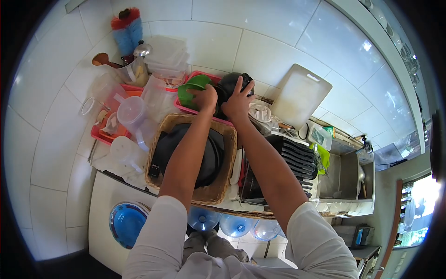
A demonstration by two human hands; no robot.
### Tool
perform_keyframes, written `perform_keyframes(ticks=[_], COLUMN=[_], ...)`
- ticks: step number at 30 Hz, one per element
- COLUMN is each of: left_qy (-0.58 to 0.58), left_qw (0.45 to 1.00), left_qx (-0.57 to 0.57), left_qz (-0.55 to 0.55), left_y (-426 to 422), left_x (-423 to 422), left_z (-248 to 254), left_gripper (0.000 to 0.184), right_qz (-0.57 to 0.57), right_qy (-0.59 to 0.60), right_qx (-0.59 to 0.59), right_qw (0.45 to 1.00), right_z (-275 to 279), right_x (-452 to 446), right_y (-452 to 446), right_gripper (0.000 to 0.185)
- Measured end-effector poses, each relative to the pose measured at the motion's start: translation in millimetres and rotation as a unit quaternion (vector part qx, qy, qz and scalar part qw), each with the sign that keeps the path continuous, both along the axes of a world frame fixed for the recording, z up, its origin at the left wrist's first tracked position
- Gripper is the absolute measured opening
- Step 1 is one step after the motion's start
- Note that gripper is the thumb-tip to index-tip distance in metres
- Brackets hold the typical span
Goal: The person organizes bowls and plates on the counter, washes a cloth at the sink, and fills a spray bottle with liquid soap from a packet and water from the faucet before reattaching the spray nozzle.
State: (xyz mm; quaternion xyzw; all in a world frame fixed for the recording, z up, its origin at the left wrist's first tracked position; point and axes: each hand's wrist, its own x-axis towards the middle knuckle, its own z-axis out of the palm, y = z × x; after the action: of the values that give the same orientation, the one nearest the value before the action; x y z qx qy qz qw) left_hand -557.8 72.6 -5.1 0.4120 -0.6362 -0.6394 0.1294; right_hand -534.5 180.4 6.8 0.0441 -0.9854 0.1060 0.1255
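Observation:
At the back of the counter, both arms reach over a wicker basket (154, 135) that holds dark, flat, round items (214, 156). My left hand (205, 98) is closed at the edge of a green bowl (187, 94), which stands tilted in a pink tray (182, 108). Beside it, my right hand (237, 101) grips a black rounded container (228, 84), with some fingers spread over its side. Both things touch or nearly touch each other. The fingertips of my left hand are partly hidden.
Clear plastic jugs (131, 110) and an orange tray (102, 132) stand at left. A white cutting board (301, 96) leans on the wall at right, near a black rack (290, 158) and a sink (339, 181). Water bottles (234, 225) stand below the counter.

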Motion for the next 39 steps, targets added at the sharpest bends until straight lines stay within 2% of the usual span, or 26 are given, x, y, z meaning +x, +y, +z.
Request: perform_keyframes(ticks=[1,2,4,6,7,8,9,10,12,13,14,15,18,23,25,26,27,29,30,32,33,35,36,38,39], left_qy=[-0.001,0.074,0.144,0.163,0.163,0.204,0.244,0.245,0.331,0.33,0.355,0.382,0.396,0.392,0.413,0.411,0.32,0.342,0.345,0.33,0.314,0.34,0.365,0.373,0.382], left_qw=[1.0,0.997,0.989,0.985,0.985,0.969,0.941,0.941,0.902,0.902,0.888,0.871,0.855,0.866,0.886,0.887,0.946,0.922,0.89,0.872,0.877,0.87,0.862,0.859,0.857], left_qx=[-0.002,0.005,0.006,0.049,0.045,0.136,0.227,0.228,0.268,0.271,0.289,0.307,0.33,0.301,0.205,0.204,-0.052,0.179,0.286,0.321,0.316,0.326,0.336,0.322,0.309], left_qz=[0.003,-0.005,-0.012,0.03,0.031,0.042,0.052,0.053,0.065,0.065,0.049,0.033,0.057,0.075,0.038,0.039,0.005,0.045,0.083,0.166,0.178,0.142,0.108,0.136,0.155], left_y=[-7.3,-16.8,-28.1,-32.4,-36.1,-41.0,-44.1,-44.9,-45.0,-48.2,-54.2,-59.7,-70.3,-88.8,-93.7,-100.4,-109.0,-109.0,-109.0,-112.2,-119.8,-133.7,-135.9,-138.0,-139.1], left_x=[-3.4,-4.6,5.1,21.5,34.0,46.1,59.6,74.1,105.3,121.1,137.5,153.5,215.6,315.1,348.0,367.3,386.6,404.5,413.4,430.1,441.0,461.2,470.8,486.2,495.2], left_z=[-14.1,-29.2,-36.0,-42.3,-35.2,-27.1,-15.4,-6.9,7.8,9.0,10.7,12.7,26.0,1.4,-10.2,-19.3,-29.7,2.9,19.3,29.3,21.7,20.5,22.3,39.6,47.5], left_gripper=[0.095,0.081,0.069,0.053,0.053,0.05,0.046,0.046,0.037,0.037,0.036,0.035,0.034,0.033,0.031,0.031,0.031,0.031,0.031,0.035,0.042,0.044,0.045,0.047,0.048], right_qz=[0.009,-0.022,-0.051,-0.092,-0.092,-0.09,-0.095,-0.096,-0.101,-0.13,-0.155,-0.152,-0.156,-0.173,-0.197,-0.197,-0.209,-0.232,-0.235,-0.277,-0.279,-0.275,-0.275,-0.244,-0.252], right_qy=[0.027,-0.004,-0.04,0.003,0.003,0.003,0.045,0.071,0.125,0.045,-0.033,-0.031,-0.036,-0.049,-0.073,-0.075,-0.098,-0.141,-0.143,-0.196,-0.197,-0.196,-0.201,-0.199,-0.195], right_qx=[0.017,-0.021,-0.065,-0.107,-0.094,-0.098,-0.053,-0.019,0.048,-0.078,-0.201,-0.197,-0.219,-0.254,-0.272,-0.271,-0.326,-0.449,-0.447,-0.518,-0.517,-0.576,-0.572,-0.628,-0.633], right_qw=[0.999,1.0,0.996,0.99,0.991,0.991,0.993,0.993,0.986,0.987,0.967,0.968,0.962,0.95,0.939,0.939,0.917,0.851,0.851,0.785,0.785,0.744,0.746,0.712,0.705], right_z=[-0.5,8.2,9.7,8.1,4.0,0.6,-6.1,-7.0,-8.2,6.0,19.2,22.5,23.8,33.0,35.8,33.3,23.4,22.9,30.0,45.4,43.7,35.2,28.8,17.8,29.3], right_x=[-3.3,-2.1,-1.6,0.0,-2.4,-5.3,-12.0,-13.7,-17.0,-11.9,-5.7,-4.1,-2.9,-8.3,-13.7,-22.7,-38.7,-48.8,-44.3,-34.1,-33.9,-40.5,-44.4,-52.4,-39.7], right_y=[-3.3,-6.7,-13.4,-17.3,-17.0,-17.8,-17.8,-16.6,-14.4,-14.4,-15.0,-14.6,-11.9,-11.5,-9.1,-5.2,1.3,1.5,-1.3,-8.5,-8.6,-8.0,-3.8,-1.3,-5.4], right_gripper=[0.113,0.108,0.102,0.106,0.101,0.101,0.101,0.101,0.102,0.102,0.101,0.101,0.102,0.104,0.103,0.103,0.103,0.103,0.103,0.104,0.104,0.105,0.105,0.1,0.096])
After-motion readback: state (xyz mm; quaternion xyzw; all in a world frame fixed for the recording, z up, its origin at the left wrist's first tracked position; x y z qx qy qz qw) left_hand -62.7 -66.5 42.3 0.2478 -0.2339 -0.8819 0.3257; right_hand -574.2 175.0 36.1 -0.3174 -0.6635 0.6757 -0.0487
